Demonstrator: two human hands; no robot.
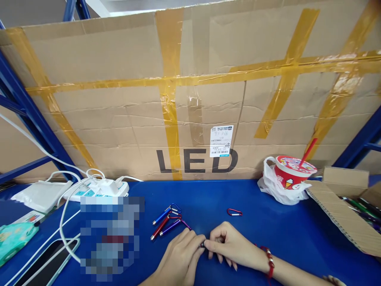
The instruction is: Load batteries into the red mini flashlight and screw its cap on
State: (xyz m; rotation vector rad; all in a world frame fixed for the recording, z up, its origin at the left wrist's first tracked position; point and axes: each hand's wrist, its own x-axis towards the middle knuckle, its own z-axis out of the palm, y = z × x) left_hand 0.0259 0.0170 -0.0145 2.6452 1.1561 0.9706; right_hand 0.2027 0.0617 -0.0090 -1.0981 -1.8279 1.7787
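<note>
My left hand [181, 256] is closed around a small dark object with a shiny band [202, 244], mostly hidden by the fingers. From the other side my right hand [230, 246], a red beaded bracelet at its wrist, pinches the end of that object. Left of and beyond my hands lie three slim metal tubes like mini flashlights, each with a carabiner: a blue one [161, 217], a red one [159, 229] and a purple one [170, 228]. A loose red carabiner [234, 213] rests on the blue table [205, 198] beyond my right hand.
At left are a white power strip [99, 192] with cables, a phone [44, 262] and a teal packet [18, 238]. A pixelated patch hides part of the table. A red cup [291, 172] in a bag and an open carton [342, 214] stand right. Behind is large cardboard [133, 131].
</note>
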